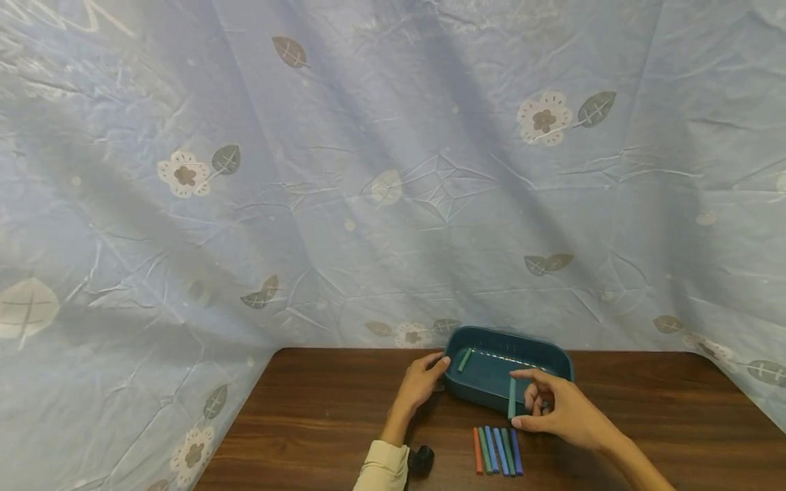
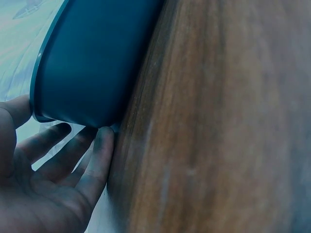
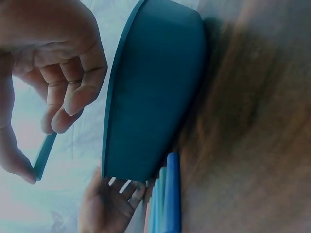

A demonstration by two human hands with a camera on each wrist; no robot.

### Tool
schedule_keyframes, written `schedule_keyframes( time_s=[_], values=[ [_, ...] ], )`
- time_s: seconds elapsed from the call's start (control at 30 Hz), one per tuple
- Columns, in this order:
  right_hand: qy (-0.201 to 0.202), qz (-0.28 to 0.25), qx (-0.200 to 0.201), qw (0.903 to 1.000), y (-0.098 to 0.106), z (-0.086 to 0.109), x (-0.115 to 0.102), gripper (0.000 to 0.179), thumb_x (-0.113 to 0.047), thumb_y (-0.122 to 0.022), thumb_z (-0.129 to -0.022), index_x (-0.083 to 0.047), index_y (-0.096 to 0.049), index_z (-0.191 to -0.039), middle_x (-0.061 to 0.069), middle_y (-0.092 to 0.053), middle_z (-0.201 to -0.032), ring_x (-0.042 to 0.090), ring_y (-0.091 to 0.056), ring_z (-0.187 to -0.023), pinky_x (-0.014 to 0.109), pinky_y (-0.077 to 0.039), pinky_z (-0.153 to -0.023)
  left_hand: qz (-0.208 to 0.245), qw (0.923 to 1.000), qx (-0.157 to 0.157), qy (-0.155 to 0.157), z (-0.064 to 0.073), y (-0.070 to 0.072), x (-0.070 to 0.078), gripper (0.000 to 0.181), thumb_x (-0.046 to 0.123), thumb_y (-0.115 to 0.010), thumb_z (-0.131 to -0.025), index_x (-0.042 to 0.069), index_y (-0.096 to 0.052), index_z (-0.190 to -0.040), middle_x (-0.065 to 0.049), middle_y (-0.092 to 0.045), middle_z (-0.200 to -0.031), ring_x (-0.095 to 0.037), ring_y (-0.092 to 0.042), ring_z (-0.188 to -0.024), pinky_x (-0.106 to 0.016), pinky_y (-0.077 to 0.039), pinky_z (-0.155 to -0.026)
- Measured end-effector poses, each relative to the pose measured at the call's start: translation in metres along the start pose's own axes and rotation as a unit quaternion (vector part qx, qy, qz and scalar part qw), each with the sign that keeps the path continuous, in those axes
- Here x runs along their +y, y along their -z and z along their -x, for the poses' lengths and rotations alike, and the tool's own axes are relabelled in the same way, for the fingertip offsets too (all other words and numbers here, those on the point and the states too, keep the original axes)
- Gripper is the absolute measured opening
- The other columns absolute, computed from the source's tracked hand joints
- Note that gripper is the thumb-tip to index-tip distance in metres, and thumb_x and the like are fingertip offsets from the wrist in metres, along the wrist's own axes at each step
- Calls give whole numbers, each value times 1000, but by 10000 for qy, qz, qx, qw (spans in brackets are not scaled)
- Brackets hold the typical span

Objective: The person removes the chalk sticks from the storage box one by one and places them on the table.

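A dark teal rectangular basin (image 1: pixel 485 402) with rounded corners stands at the back of the table. My left hand (image 1: pixel 420 382) holds its left end, the thumb at the rim and the fingertips against the outer wall (image 2: pixel 97 63). Over the basin's front right side, my right hand (image 1: pixel 561 406) pinches a slim green stick (image 1: pixel 512 398) lengthwise between thumb and index finger. The right wrist view shows the stick's lower end (image 3: pixel 44 158) by the thumb; its other fingers are curled. Another green stick (image 1: pixel 464 360) lies inside the basin at the left.
Several sticks lie side by side before the basin, among them an orange stick (image 1: pixel 478 450) and a violet stick (image 1: pixel 517 451). A small black object (image 1: pixel 421 462) is by the left sleeve (image 1: pixel 383 464). Behind the wooden table (image 1: pixel 307 409) hangs a flowered sheet (image 1: pixel 368 239).
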State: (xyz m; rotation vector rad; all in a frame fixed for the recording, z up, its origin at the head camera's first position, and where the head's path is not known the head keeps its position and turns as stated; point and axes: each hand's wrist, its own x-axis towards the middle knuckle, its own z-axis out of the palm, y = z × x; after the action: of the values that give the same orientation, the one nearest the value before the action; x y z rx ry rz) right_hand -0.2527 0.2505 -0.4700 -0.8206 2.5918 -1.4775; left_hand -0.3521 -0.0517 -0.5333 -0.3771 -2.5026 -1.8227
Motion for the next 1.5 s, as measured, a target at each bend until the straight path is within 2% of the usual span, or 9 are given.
schedule_keyframes(
  time_s=[0.07,0.27,0.5,0.77,0.97,1.33,1.4,1.5],
  values=[
    [-1,-123,-115,9999,-1,4,2,75,-23,-84,-96,4,-47,-155,6,-65,-94,9,-63,-74,26,-53,-62,18,10000,-2,-8,0,0,0,47,36,-64,-109,3,-68,-143,-19,-75,-133,-31,-75,-115,-55,-58,-107],
    [54,-323,-363,9988,-4,13,6,72,-21,-83,-96,2,-47,-154,10,-66,-95,11,-65,-74,26,-55,-60,-206,9998,38,-8,-2,0,0,49,40,-62,-109,6,-68,-144,-17,-73,-139,-38,-65,-134,-60,-50,-116],
    [167,-321,-536,9979,-8,23,14,73,-18,-84,-95,9,-48,-152,4,-65,-92,5,-61,-72,25,-53,-58,-304,9995,45,-10,-1,-1,-1,50,41,-62,-109,6,-69,-143,-16,-72,-141,-39,-63,-138,-61,-49,-117],
    [285,-28,-781,9965,-9,28,26,72,-20,-85,-94,10,-50,-149,-1,-66,-88,0,-58,-72,24,-53,-59,-266,9996,65,0,0,0,0,50,42,-63,-109,6,-69,-143,-17,-73,-139,-37,-65,-134,-59,-50,-116],
    [120,-112,-962,9952,-10,30,31,72,-19,-85,-93,13,-50,-148,-2,-65,-87,-1,-58,-73,24,-52,-60,-268,9996,55,-2,1,0,1,49,41,-62,-109,6,-69,-143,-16,-72,-140,-38,-65,-135,-60,-50,-116],
    [-322,90,-1159,9927,-13,29,36,76,-25,-89,-89,14,-53,-144,-7,-63,-84,-3,-54,-69,22,-48,-57,-126,9999,-9,-26,0,1,-1,51,41,-63,-109,4,-68,-143,-18,-74,-135,-31,-75,-117,-55,-57,-110],
    [-329,106,-1192,9923,-13,29,39,77,-24,-89,-89,17,-53,-143,-7,-63,-83,-3,-54,-68,23,-48,-56,-161,9999,-13,-47,0,1,-1,51,41,-62,-109,4,-68,-143,-18,-74,-135,-29,-75,-116,-53,-57,-109],
    [-231,251,-1237,9917,-13,29,43,77,-24,-89,-89,19,-52,-141,-7,-63,-83,-3,-54,-69,23,-49,-56,46,10000,-68,-33,-1,1,-1,52,39,-62,-109,2,-66,-145,-21,-75,-132,-30,-77,-110,-51,-63,-101]
  ],
)
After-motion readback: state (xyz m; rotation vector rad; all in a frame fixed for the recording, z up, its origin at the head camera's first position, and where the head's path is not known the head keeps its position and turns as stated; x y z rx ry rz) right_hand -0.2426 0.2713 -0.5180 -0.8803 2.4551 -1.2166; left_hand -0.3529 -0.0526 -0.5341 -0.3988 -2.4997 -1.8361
